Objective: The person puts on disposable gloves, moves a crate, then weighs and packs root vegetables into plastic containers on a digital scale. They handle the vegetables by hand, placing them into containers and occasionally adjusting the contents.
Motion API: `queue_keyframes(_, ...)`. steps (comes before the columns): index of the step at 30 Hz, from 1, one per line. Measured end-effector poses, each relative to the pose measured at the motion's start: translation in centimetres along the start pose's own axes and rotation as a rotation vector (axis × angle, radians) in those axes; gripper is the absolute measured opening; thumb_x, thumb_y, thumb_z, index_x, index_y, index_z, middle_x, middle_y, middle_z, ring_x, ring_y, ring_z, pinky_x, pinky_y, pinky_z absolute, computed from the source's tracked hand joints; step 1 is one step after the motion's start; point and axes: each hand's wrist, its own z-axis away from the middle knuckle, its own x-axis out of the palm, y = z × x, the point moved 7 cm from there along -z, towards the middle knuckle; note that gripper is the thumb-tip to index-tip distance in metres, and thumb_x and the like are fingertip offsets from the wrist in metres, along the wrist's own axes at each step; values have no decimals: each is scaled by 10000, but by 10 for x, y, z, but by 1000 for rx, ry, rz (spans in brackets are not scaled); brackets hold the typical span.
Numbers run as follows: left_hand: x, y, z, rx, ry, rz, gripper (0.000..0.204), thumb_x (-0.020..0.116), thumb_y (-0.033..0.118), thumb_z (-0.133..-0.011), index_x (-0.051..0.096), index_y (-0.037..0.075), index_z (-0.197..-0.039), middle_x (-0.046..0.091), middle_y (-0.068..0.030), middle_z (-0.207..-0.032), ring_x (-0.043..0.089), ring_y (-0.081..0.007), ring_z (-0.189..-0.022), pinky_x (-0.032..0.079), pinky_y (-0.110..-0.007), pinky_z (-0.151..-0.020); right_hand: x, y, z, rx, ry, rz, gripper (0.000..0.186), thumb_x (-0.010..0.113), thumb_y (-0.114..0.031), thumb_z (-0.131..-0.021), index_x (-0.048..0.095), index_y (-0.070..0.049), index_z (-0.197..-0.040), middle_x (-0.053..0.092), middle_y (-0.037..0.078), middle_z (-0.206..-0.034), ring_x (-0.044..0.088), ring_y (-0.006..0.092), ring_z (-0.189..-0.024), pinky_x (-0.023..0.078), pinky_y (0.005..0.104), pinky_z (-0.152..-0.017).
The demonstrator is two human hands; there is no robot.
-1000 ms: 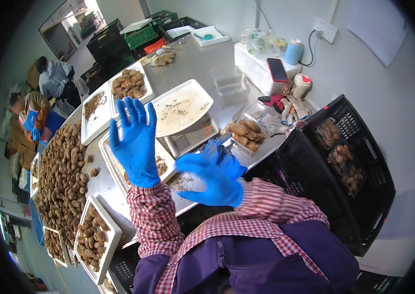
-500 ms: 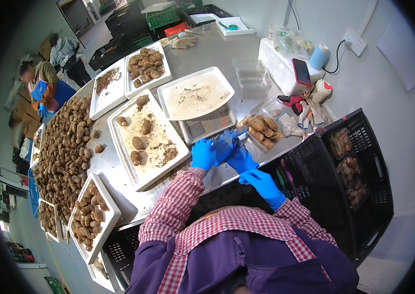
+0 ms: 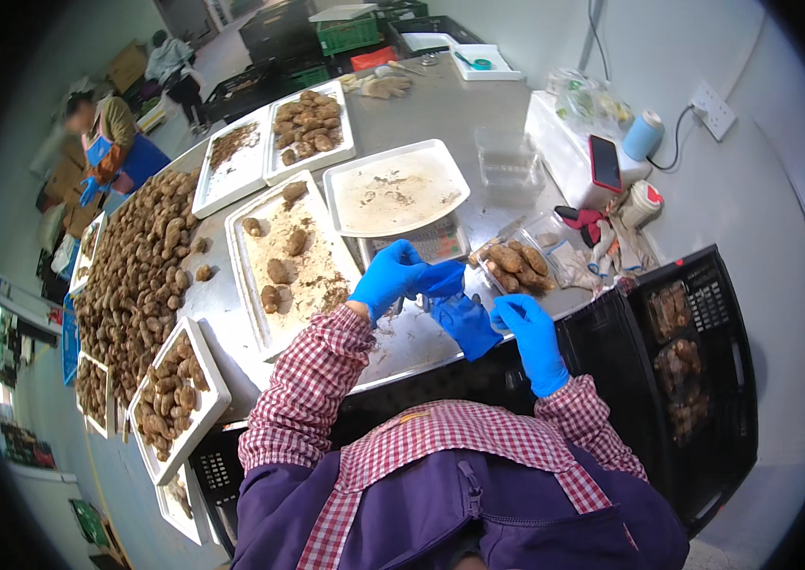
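Observation:
Both my hands are in blue gloves. My left hand pinches the top of a bunched blue glove, lifting it at the table's front edge beside the scale. My right hand has its fingertips pinched at the right side of that blue glove; what exactly they grip is unclear. Behind the glove sits a clear container of brown tubers. A white tray with a few tubers and pale sawdust lies to the left, and a shallow pan rests on the scale.
A heap of tubers and more loaded trays fill the left. A foam box with a phone stands back right, above black crates. Two co-workers are beyond the table's left side.
My hands have come down from being raised to the blue glove. Over the last half second my left hand lifted it slightly and my right hand moved forward beside it.

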Motion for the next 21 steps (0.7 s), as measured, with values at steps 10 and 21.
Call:
queue_keyframes(10,7,27,21,-98,-34,-75,138,646,142,-806,591,21,-841,598,-82,-673,592,-147,-562,481,-251,-479,80,-95,-42,-741,-415,829,424,713,-257,-778,592,-16,-1105,631,151,-988,609,326,-917,490,394,-799)
queue_keyframes(21,-43,39,65,267,640,275,366,620,183,-852,527,28,-1170,573,-78,-975,545,-148,-894,468,-289,-812,90,-51,-125,109,-610,139,246,622,-228,-874,650,-4,-973,669,61,-842,637,145,-731,524,280,-633)
